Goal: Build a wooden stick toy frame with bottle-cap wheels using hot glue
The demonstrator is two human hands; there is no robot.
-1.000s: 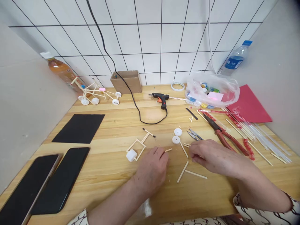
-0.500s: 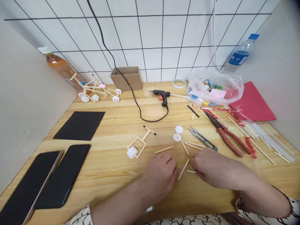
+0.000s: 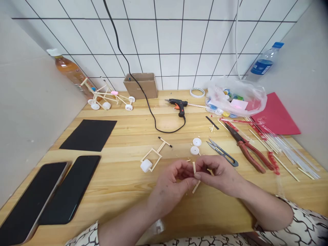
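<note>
A: Where does the short stick (image 3: 194,167) lie?

B: Right of the frame's lower centre, between both hands, its long axis nearly vertical in the picture. The right hand (image 3: 222,176) is nearer, thumb and fingers pinched on it.

A: And the left hand (image 3: 169,181)?

B: Curled just beside it (whether it also grips, one cannot tell).

A: Edges and room?

B: White discs (image 3: 194,150) lie just above, snips (image 3: 222,153) upper right; bare tabletop (image 3: 120,191) opens lower left.

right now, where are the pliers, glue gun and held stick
Pliers (image 3: 240,139): head view, at the pivot.
Glue gun (image 3: 180,103): head view, on the black body.
Held stick (image 3: 194,167): head view, middle of the visible length.
</note>
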